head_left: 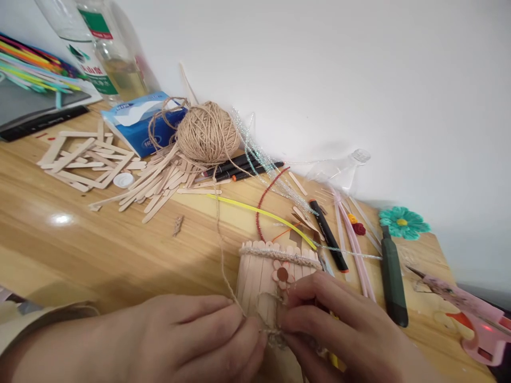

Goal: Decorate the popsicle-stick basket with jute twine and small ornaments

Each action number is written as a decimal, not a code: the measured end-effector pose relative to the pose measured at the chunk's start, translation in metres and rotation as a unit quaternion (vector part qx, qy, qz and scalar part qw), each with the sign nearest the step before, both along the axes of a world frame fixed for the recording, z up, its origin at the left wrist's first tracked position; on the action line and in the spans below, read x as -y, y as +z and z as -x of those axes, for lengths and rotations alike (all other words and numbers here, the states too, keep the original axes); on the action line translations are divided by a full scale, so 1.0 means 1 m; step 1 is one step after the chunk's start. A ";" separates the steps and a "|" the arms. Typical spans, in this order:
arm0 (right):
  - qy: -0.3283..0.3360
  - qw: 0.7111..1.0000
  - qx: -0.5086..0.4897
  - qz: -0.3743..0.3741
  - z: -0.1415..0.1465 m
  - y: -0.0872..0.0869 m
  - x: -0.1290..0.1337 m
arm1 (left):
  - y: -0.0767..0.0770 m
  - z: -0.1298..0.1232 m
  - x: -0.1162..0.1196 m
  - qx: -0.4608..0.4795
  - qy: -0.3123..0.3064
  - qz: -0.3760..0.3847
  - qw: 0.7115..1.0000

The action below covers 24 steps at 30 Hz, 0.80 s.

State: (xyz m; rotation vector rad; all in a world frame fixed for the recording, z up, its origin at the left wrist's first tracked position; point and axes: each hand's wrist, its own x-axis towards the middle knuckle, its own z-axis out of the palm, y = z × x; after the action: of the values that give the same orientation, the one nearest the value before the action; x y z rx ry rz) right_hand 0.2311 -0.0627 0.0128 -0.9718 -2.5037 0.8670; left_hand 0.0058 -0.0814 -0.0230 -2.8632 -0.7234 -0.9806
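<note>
Two hands meet over the craft in the head view: the left hand [215,335] pinches twine [222,255], while the right hand [331,319] has its fingertips drawn in at the front of the work; whether they grip it, I cannot tell. The stick craft [249,282] sits at lower centre, between and partly behind the hands, its pale sticks side by side with rounded tops. A braided band [279,256] crosses near the top, and a small flower [282,274] with a brown centre is below it.

Light, grained wood forms the desk [131,250], with a bright glare spot at left; a plain white wall [319,64] rises behind.

Counted: one twine ball [207,132], one blue tissue packet [139,122], one white cap [123,180], one yellow strip [279,219], one red pipe cleaner [268,186], one teal flower [417,223] and one pink glue gun [483,330]. Loose sticks [159,183] overlap too much to count.
</note>
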 end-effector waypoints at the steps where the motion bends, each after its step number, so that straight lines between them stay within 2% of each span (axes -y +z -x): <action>1: 0.001 1.000 0.001 0.001 0.000 0.000 -0.001 | -0.001 -0.001 0.000 0.003 0.003 0.003 1.000; 7: 0.007 1.000 0.009 -0.003 -0.003 0.004 -0.006 | 0.001 -0.006 0.001 0.031 0.003 0.028 0.999; 13: 0.027 0.999 0.020 -0.006 -0.003 0.006 -0.008 | 0.006 -0.010 0.002 0.034 0.077 0.124 0.989; 19: 0.048 0.998 0.034 -0.027 -0.006 0.008 -0.009 | 0.008 -0.015 0.002 0.054 0.088 0.164 0.981; 24: 0.039 0.998 0.049 -0.025 -0.007 0.008 -0.006 | 0.006 -0.019 0.002 0.074 0.094 0.182 0.976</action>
State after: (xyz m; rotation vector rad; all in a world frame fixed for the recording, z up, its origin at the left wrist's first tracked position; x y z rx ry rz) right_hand 0.2384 -0.0567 0.0211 -0.9275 -2.6477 0.7940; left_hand 0.0251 -0.0834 -0.0172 -2.9577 -1.2841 -1.1482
